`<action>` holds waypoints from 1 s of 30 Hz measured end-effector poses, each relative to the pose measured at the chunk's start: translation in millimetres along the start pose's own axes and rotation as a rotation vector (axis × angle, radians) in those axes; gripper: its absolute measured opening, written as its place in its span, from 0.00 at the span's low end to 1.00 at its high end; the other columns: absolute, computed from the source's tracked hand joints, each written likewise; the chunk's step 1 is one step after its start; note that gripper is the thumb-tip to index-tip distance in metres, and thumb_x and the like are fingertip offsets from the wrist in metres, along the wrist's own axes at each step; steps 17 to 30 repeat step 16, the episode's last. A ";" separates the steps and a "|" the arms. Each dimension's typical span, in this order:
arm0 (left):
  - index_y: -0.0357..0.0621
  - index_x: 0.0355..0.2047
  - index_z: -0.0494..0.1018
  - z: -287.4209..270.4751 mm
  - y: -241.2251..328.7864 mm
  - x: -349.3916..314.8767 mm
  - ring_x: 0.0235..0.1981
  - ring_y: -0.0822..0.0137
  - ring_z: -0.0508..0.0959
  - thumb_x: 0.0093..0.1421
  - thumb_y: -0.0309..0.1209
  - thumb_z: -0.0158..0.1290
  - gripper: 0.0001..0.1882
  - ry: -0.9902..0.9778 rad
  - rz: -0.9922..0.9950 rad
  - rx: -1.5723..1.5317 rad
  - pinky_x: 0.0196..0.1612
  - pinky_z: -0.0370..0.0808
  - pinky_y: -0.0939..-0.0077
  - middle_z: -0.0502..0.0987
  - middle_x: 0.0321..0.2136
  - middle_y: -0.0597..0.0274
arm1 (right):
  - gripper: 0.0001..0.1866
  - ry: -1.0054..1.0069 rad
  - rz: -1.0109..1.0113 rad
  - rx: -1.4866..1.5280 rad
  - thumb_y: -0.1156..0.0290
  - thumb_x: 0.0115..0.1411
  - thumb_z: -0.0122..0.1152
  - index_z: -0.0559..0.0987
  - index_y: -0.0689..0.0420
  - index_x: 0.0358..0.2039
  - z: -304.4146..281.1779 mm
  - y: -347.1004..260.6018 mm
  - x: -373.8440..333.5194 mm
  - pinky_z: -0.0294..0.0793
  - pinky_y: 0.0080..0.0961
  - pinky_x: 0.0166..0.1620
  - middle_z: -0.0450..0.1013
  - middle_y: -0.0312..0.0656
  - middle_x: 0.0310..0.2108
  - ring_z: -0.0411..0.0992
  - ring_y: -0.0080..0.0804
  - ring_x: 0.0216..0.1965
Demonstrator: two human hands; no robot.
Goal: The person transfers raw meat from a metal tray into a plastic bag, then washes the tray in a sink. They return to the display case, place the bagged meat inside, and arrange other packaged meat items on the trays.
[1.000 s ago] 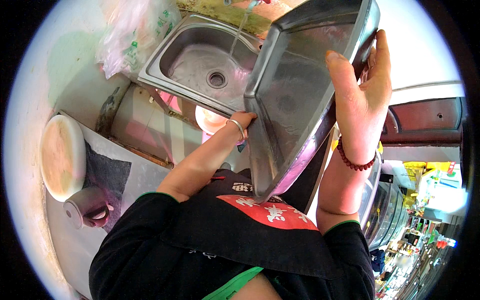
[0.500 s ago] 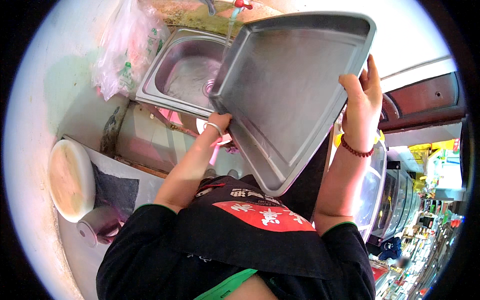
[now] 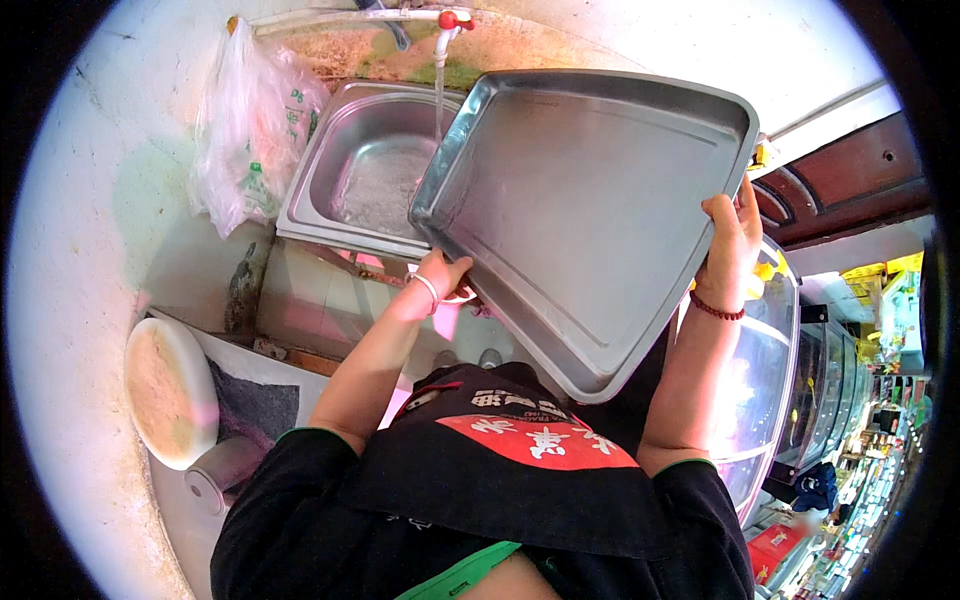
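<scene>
Between my two hands is a large rectangular metal baking tray [image 3: 600, 210], tilted, its inside toward me. My left hand [image 3: 440, 278] is closed on the tray's near-left rim. At the right rim, my right hand [image 3: 733, 245] grips with the thumb over the edge; its other fingers are partly behind the tray. The tray's left corner overlaps the right side of a steel sink [image 3: 305, 205]. Water runs from a white tap [image 3: 447, 38] with a red handle into the sink, just left of the tray.
A plastic bag [image 3: 255, 140] hangs on the wall left of the sink. At lower left, a round chopping board [image 3: 172, 393], a dark cloth [image 3: 255, 400] and a metal cylinder [image 3: 222, 472] rest on a surface. Clear-sided display cases [image 3: 760, 370] stand on the right.
The tray has tilted slightly flatter and sits a little lower in view, both hands still on it. The whole view has shifted, so more of the tap shows.
</scene>
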State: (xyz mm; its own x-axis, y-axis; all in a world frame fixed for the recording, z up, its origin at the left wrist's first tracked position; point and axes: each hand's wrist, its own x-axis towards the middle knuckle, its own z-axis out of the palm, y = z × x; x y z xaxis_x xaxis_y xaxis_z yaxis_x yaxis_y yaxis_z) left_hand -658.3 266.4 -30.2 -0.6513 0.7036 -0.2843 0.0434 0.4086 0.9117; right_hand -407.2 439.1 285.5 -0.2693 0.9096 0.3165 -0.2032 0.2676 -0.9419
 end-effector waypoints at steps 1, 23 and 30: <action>0.33 0.43 0.69 -7.6 7.2 10.7 0.25 0.58 0.78 0.55 0.38 0.55 0.22 -0.047 0.042 0.213 0.26 0.74 0.68 0.77 0.29 0.48 | 0.36 0.003 0.030 -0.015 0.84 0.47 0.48 0.56 0.68 0.61 -6.1 0.0 2.6 0.66 0.15 0.39 0.70 0.39 0.37 0.67 0.21 0.34; 0.48 0.58 0.61 -101.3 325.3 195.3 0.57 0.49 0.65 0.48 0.56 0.53 0.40 0.439 0.373 0.621 0.57 0.63 0.62 0.63 0.56 0.42 | 0.39 -0.023 -0.003 0.065 0.83 0.45 0.48 0.56 0.67 0.62 -13.5 5.1 -7.2 0.65 0.15 0.44 0.70 0.40 0.45 0.68 0.24 0.43; 0.48 0.58 0.61 -101.3 325.3 195.3 0.57 0.49 0.65 0.48 0.56 0.53 0.40 0.439 0.373 0.621 0.57 0.63 0.62 0.63 0.56 0.42 | 0.39 -0.023 -0.003 0.065 0.83 0.45 0.48 0.56 0.67 0.62 -13.5 5.1 -7.2 0.65 0.15 0.44 0.70 0.40 0.45 0.68 0.24 0.43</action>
